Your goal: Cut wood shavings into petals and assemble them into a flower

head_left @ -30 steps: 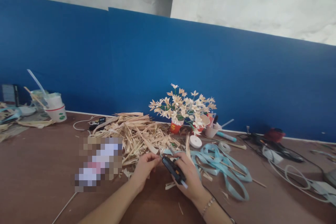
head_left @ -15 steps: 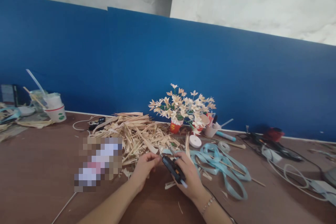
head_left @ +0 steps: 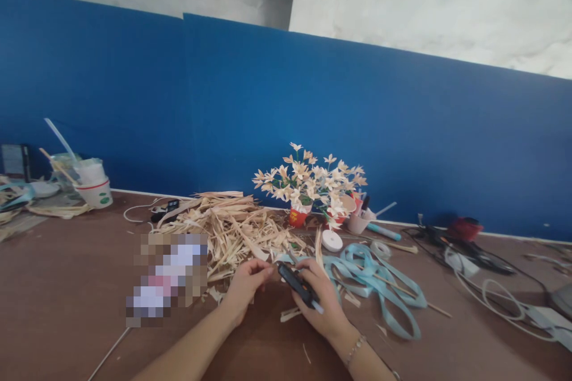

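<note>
One light-looking, rigid glue gun (head_left: 294,281), best held round its body, fills the clasping right hand (head_left: 325,305) before the husk pile (head_left: 243,229); whether the left hand (head_left: 245,287) holds anything is unclear.

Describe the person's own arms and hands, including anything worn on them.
The left hand is ungloved, with nothing visible on its wrist. The right hand is also ungloved; a thin bracelet, apparently beaded or linked, circles its wrist. No sleeves show.

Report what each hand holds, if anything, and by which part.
The right hand holds the black glue gun by its rear part. Left hand: cannot tell.
</note>
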